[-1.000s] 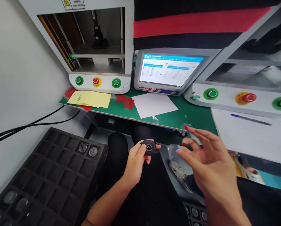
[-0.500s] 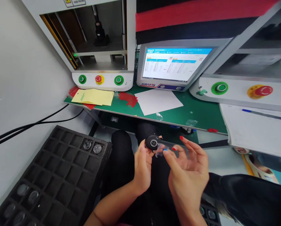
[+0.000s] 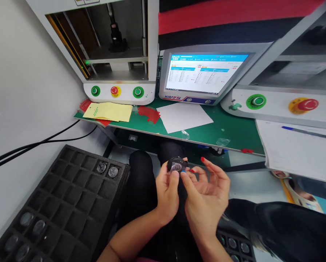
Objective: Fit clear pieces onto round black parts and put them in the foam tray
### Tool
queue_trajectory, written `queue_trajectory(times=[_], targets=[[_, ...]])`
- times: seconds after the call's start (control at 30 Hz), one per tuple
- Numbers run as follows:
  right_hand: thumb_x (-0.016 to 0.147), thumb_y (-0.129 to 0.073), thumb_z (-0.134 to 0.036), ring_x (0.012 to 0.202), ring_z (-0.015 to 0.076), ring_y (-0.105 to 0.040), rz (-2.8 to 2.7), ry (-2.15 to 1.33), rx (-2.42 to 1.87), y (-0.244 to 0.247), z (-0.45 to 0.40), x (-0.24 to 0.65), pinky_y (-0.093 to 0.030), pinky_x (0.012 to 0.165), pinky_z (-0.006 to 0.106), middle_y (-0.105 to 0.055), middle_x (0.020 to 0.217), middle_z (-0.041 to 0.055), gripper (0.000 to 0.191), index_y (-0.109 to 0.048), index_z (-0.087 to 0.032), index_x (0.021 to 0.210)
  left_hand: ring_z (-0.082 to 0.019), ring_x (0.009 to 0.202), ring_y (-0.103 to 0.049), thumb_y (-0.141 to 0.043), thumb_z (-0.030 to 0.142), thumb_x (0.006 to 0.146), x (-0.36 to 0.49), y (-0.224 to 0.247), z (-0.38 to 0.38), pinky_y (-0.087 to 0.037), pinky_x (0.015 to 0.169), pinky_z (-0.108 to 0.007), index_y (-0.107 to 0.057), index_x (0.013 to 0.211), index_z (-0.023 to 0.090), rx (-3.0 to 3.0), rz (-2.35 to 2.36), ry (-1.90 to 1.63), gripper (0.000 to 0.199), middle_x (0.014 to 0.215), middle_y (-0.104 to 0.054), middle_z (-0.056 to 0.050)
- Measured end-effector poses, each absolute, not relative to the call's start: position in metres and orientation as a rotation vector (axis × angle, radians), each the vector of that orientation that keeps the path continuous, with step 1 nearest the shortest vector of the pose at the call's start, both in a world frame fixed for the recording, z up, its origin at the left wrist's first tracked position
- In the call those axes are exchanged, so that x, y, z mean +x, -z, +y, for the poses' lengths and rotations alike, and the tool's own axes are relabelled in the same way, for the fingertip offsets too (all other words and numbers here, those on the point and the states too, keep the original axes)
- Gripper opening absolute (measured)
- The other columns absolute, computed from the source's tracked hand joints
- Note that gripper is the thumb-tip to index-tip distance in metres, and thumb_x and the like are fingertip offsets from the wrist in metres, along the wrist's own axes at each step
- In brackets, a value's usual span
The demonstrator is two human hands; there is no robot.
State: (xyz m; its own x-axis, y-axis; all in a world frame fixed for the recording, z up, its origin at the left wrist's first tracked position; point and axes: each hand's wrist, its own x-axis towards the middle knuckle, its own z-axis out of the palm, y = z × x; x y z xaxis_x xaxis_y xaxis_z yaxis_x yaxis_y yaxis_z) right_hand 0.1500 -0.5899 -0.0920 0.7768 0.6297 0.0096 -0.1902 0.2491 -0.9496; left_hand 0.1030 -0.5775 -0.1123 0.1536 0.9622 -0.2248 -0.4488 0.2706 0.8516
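Green workbench (image 3: 228,133), white wall (image 3: 23,91), black foam tray (image 3: 56,211)

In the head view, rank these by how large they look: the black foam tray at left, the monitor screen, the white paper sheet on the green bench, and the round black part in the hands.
1. Black foam tray, though it lies nearer the camera.
2. Monitor screen.
3. White paper sheet.
4. Round black part, held by the left hand, the right hand touching it.

Over the person's lap, the left hand (image 3: 167,194) holds a small round black plastic part (image 3: 176,166) by its edge. The right hand (image 3: 206,198) meets it, fingertips touching the part's face. A black foam compartment tray (image 3: 56,207) lies to the left. Beyond is a green tabletop (image 3: 228,131) carrying a white paper sheet (image 3: 184,116) and a lit touchscreen monitor (image 3: 203,74).
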Motion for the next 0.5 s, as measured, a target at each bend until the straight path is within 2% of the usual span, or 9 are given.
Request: queue_trajectory(times=[0.2,0.33,0.5], targets=[[0.067,-0.080,-0.023,0.082,0.0101,-0.054,-0.478,-0.499,-1.269,0.104,-0.587,0.147,-0.053,0.067,0.025,-0.049,0.120,0.0057,0.050,-0.049,-0.025,0.107,-0.023,0.091,-0.070,-0.059,0.059,0.084,0.103,0.108,-0.576,-0.056,0.081,-0.032,-0.069,0.098,0.017,0.756,0.998,-1.096,0.045,0.101,-0.074,-0.010],[0.067,-0.080,-0.025,0.076,0.0096,-0.053,-0.461,-0.523,-1.286,0.109,-0.588,0.153,-0.051,0.069,0.027,-0.052,0.115,0.0042,0.050,-0.048,-0.024,0.105,-0.023,0.091,-0.070,-0.059,0.057,0.085,0.105,0.109,-0.578,-0.056,0.081,-0.033,-0.069,0.094,0.017,0.775,1.006,-1.109,0.043,0.102,-0.074,-0.010],[0.066,-0.081,-0.022,0.071,0.0142,-0.053,-0.550,-0.239,-1.372,0.141,-0.601,0.180,-0.045,0.067,0.033,-0.055,0.112,0.0068,0.051,-0.044,-0.025,0.101,-0.024,0.080,-0.072,-0.062,0.062,0.079,0.068,0.124,-0.567,-0.056,0.074,-0.035,-0.066,0.092,0.013,0.773,1.067,-1.081,0.051,0.097,-0.075,-0.016]])
